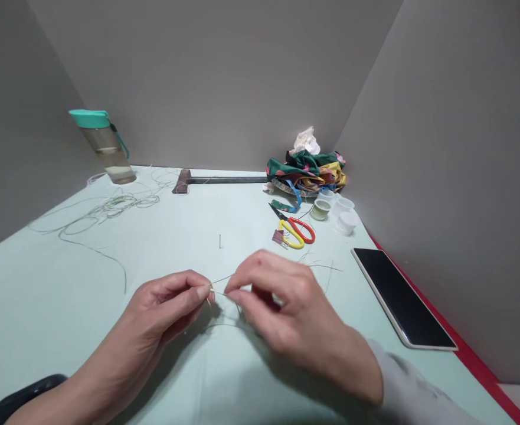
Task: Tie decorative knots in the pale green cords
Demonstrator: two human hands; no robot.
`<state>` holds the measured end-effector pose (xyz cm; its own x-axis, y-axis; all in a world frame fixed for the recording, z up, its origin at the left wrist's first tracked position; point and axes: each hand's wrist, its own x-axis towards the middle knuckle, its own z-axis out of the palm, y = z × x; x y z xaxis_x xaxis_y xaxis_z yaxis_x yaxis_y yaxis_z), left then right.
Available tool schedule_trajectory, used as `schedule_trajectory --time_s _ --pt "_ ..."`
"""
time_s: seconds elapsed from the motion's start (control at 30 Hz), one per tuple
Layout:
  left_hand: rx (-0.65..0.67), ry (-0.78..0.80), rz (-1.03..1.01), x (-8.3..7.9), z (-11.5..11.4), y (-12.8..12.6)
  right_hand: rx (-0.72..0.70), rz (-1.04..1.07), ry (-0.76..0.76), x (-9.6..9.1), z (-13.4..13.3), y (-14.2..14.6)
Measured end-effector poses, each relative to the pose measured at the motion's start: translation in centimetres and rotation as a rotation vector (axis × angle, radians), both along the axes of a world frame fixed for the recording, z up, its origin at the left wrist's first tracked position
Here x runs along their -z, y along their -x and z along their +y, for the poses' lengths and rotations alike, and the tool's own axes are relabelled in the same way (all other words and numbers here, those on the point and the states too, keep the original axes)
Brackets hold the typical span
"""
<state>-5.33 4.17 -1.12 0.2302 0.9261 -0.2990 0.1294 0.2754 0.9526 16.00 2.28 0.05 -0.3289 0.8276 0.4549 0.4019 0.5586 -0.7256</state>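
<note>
My left hand point(171, 304), thumb pressed to forefinger, pinches a thin pale green cord point(219, 280). Strands run from that pinch toward my right hand point(281, 295), whose thumb and fingertips are closed on the cord too. A short light-coloured end sticks out below the left thumb. More of the cord loops down to the table beneath my hands, and loose ends come out beyond my right knuckles. What exactly the right fingertips grip is partly hidden. Just past my hands a small nail or pin point(219, 241) lies on the table.
Red-and-yellow-handled scissors point(296, 230) lie beside small thread spools point(320, 209). A hammer point(183, 181) points toward a colourful cloth bundle point(306, 171). At the left are tangled cord point(118, 205) and a bottle point(109, 150); a tablet point(401, 295) lies right. Grey walls enclose the table.
</note>
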Motion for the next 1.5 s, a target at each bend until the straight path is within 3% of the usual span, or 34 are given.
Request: schedule_trajectory --time_s 0.07,0.13,0.2,0.27,0.47,0.67,0.77,0.97,1.07,1.2,1.37,1.5 --pt "-0.012 -0.01 -0.013 0.0 0.0 0.0 0.018 0.08 0.097 0.6 -0.9 1.5" --pt "-0.03 -0.011 -0.033 -0.2 0.0 0.0 0.075 0.11 0.311 1.3 -1.2 2.7" --pt "-0.029 0.009 -0.059 -0.5 -0.1 -0.2 0.014 0.187 0.61 1.8 -1.2 3.4" --pt "-0.016 0.028 -0.084 -0.7 -0.1 -0.3 -0.09 0.242 0.722 2.3 -0.9 3.7" --pt "-0.053 0.031 -0.115 -0.2 0.1 0.1 -0.04 0.001 0.203 3.1 -1.2 3.5" --pt "-0.016 0.062 -0.088 0.3 0.0 0.2 -0.114 -0.357 -0.397 4.0 -1.2 3.4" --pt "0.047 0.02 -0.041 0.3 0.0 0.0 -0.093 -0.326 -0.466 3.2 -1.0 3.2" --pt "0.202 -0.129 0.085 0.2 -0.5 0.4 -0.023 0.03 -0.102 1.3 -0.3 2.1" --pt "0.271 -0.179 0.16 -0.1 -0.7 0.6 -0.048 0.092 0.099 1.5 0.1 2.1" --pt "0.318 -0.351 0.33 -0.7 -0.6 0.2 -0.013 0.118 0.251 1.5 -0.2 2.5" --pt "0.256 -0.782 0.388 -0.3 -1.2 0.0 0.038 0.286 0.414 0.9 -1.0 2.8" --pt "0.1 -0.922 0.45 1.4 -2.3 0.7 -0.141 0.662 0.819 0.8 -1.1 3.0"
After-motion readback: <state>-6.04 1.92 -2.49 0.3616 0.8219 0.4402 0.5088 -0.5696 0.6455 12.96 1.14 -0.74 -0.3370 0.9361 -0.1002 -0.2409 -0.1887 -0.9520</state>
